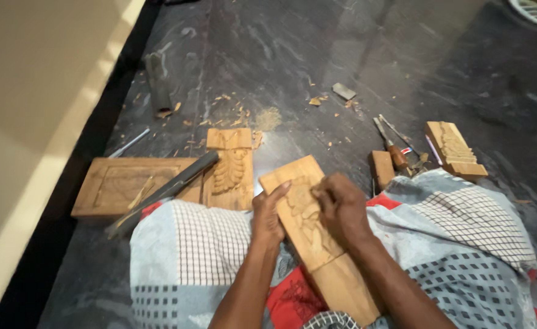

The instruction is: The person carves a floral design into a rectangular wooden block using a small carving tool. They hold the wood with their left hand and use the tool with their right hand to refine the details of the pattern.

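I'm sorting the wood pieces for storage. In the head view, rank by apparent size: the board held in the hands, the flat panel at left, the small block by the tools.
1. Held board, though nearest the camera.
2. Flat panel, similar; ranking unsure.
3. Small block, clearly smallest.

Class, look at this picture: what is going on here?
A person sits on a dark floor with a carved plank across the lap. The left hand grips its edge; the right hand presses on the carving. Another carved panel, chisels and chips lie around.

Bare floor (354,42) is lying open ahead; carvings (231,170), chisels (396,152) and a block (454,149) are crowding the near sides.
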